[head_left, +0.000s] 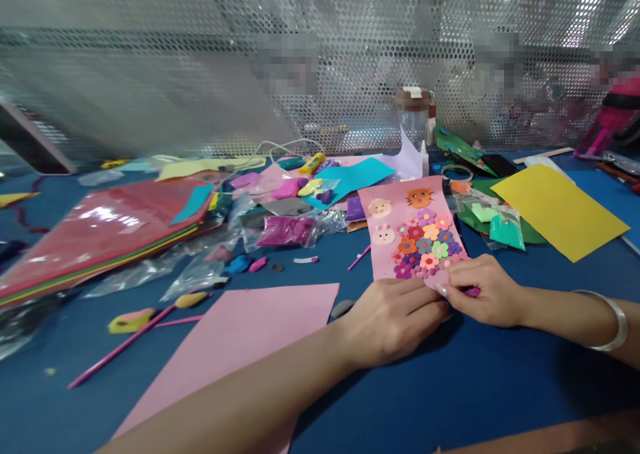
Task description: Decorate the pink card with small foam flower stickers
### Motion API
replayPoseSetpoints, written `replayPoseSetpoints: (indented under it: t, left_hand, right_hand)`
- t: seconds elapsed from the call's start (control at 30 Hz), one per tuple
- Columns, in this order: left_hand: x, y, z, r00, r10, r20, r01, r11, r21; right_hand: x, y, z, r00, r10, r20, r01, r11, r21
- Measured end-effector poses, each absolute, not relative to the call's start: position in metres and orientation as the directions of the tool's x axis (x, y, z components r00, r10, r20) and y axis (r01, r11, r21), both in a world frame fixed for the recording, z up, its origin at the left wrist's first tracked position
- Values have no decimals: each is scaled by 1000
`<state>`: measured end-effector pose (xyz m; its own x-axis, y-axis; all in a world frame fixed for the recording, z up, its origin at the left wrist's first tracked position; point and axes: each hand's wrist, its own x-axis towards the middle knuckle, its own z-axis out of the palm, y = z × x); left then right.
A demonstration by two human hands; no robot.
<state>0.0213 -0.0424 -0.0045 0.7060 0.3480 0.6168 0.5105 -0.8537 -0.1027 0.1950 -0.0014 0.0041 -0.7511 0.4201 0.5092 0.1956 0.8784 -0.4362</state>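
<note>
A pink sheet [382,259] leans upright in front of me, carrying several colourful clay flowers [425,246] and three animal faces, one of them an orange cat [419,197]. My left hand [400,321] is closed at its bottom edge, fingers curled against the sheet. At the lower right corner, my right hand [485,291] has thumb and fingertips pressed together near the flowers. A magenta lump of clay [472,292] shows tucked under its curled fingers. Whatever lies right between the fingertips is hidden.
Under my left forearm lies a blank pink sheet [235,354]. Clay tools [125,347], bagged clay [287,231] and a stack of coloured sheets [115,227] lie to the left. A yellow sheet [560,211] is at right; a lidded cup [413,114] stands behind, before a perforated metal screen.
</note>
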Motion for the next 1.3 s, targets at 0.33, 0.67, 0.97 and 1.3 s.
replayPoseSetpoints:
  t: [0.33,0.67,0.97,1.3]
  left_hand:
    - [21,-42,-6,710,354,609,514,-852,-104]
    - [21,-42,-5,720,332,609,490,-865,-107]
    - [22,-41,-5,716,331,614,490,-865,-106]
    - [22,-42,-4,717,334,612,486,-869,-95]
  right_hand:
    - [196,-1,4,-764,414,495,207,884,-420]
    - [196,-1,4,-787,412,460,233,888,-397]
    - [196,-1,4,-794,408,450,230,888,-399]
    - [197,-2,4,-794,408,451,234,889,-393]
